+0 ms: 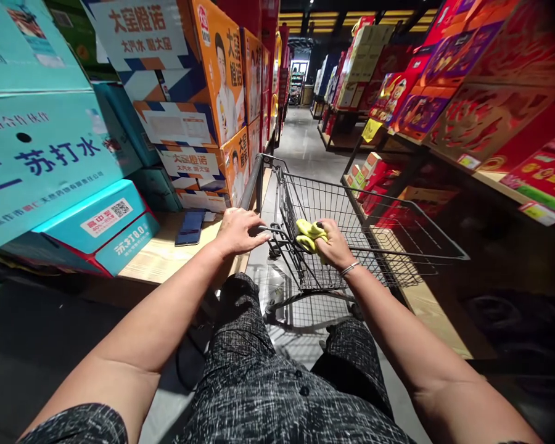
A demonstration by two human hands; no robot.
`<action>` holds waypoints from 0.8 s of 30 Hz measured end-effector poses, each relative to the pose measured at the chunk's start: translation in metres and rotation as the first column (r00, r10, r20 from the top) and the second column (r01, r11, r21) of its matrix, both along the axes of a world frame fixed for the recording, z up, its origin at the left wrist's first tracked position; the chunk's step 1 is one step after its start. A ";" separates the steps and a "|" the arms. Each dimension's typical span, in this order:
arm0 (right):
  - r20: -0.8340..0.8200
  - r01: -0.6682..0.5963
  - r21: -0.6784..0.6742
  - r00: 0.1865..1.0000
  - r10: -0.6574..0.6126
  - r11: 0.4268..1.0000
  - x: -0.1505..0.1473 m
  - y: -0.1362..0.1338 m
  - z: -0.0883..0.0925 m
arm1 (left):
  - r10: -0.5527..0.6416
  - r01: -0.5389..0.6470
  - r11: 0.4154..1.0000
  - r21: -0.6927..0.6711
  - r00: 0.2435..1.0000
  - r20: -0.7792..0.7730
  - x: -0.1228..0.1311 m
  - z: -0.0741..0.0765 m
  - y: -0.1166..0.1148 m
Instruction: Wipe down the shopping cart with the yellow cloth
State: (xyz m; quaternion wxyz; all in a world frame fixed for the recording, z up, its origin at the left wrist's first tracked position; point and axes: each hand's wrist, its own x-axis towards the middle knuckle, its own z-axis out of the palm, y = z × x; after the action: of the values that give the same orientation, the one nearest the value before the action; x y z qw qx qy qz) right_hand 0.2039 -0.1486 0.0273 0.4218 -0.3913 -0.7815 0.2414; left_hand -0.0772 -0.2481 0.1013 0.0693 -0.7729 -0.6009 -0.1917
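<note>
My right hand [333,246] is closed around a bunched yellow-green cloth [308,229], held over the near part of a black wire shopping cart [411,209]. The cart stands in front of my legs, and its basket looks bare inside. My left hand [240,232] is at the cart's left side, thumb and fingers pinched on the end of a dark rim bar. A dark smartphone [190,228] lies on the wooden shelf just left of that hand.
Orange and white drink cartons [231,86] are stacked on the left shelf, behind turquoise boxes [41,142]. Red and purple gift boxes [425,105] fill the right shelf [494,179]. Beyond the cart, a grey-floored aisle [300,132] runs between the shelves.
</note>
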 end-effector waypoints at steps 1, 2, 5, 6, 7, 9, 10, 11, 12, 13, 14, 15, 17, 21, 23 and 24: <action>0.107 0.040 0.132 0.993 -0.054 0.990 0.000 -0.002 0.000 | -0.003 0.003 1.000 0.008 1.000 -0.003 0.000 -0.001 0.000; 0.183 0.047 0.241 0.979 -0.093 0.969 0.000 -0.002 0.001 | -0.006 0.006 1.000 0.015 1.000 -0.004 -0.001 -0.001 0.000; 0.341 -0.065 0.375 0.937 -0.073 0.925 0.004 -0.003 0.004 | -0.014 0.014 0.999 0.031 1.000 -0.005 -0.002 -0.003 0.000; 0.380 -0.096 0.389 0.923 -0.065 0.916 0.005 -0.003 0.005 | -0.013 0.014 0.999 0.036 1.000 -0.004 -0.002 -0.004 0.000; 0.415 -0.111 0.402 0.907 -0.072 0.909 0.006 -0.003 0.006 | -0.011 0.011 0.999 0.040 1.000 -0.003 -0.002 -0.004 -0.001; 0.477 -0.126 0.436 0.872 -0.109 0.891 0.007 -0.007 0.007 | -0.001 0.001 0.999 0.053 1.000 0.000 -0.001 -0.005 -0.001; 0.506 -0.145 0.452 0.854 -0.119 0.880 0.007 -0.011 0.008 | 0.006 -0.006 0.998 0.060 1.000 0.002 0.000 -0.006 -0.001; 0.534 -0.174 0.464 0.837 -0.118 0.869 0.007 -0.016 0.007 | 0.011 -0.011 0.998 0.067 1.000 0.004 0.000 -0.006 -0.002; 0.557 -0.203 0.472 0.823 -0.111 0.858 0.006 -0.022 0.006 | 0.015 -0.015 0.997 0.073 1.000 0.006 0.001 -0.007 -0.002; 0.574 -0.223 0.479 0.811 -0.111 0.849 0.005 -0.028 0.004 | 0.018 -0.018 0.997 0.080 1.000 0.008 0.002 -0.007 -0.002; 0.586 -0.231 0.487 0.802 -0.119 0.842 0.004 -0.033 0.001 | 0.021 -0.021 0.996 0.086 1.000 0.010 0.002 -0.007 -0.002; 0.592 -0.228 0.499 0.794 -0.137 0.836 0.003 -0.038 -0.003 | 0.024 -0.024 0.996 0.090 1.000 0.010 0.002 -0.008 -0.002; 0.578 -0.188 0.547 0.790 -0.206 0.816 -0.001 -0.042 -0.013 | 0.024 -0.025 0.996 0.087 1.000 0.005 0.002 -0.008 -0.001; 0.480 -0.082 0.636 0.821 -0.310 0.767 -0.003 -0.025 -0.030 | -0.027 0.027 1.000 0.008 1.000 0.010 -0.005 -0.004 0.002; 0.456 -0.089 0.631 0.847 -0.275 0.771 -0.003 -0.014 -0.029 | -0.040 0.043 0.998 -0.046 0.997 0.064 -0.009 0.000 0.003; 0.443 -0.110 0.625 0.865 -0.236 0.773 -0.004 -0.011 -0.025 | -0.041 0.048 0.996 -0.072 0.994 0.101 -0.011 0.003 0.004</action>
State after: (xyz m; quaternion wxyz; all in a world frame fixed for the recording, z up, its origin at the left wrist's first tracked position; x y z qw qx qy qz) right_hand 0.2003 -0.1592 0.0019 0.3201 -0.3024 -0.8836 -0.1590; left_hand -0.0877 -0.2443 0.1040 0.0062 -0.7776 -0.5930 -0.2091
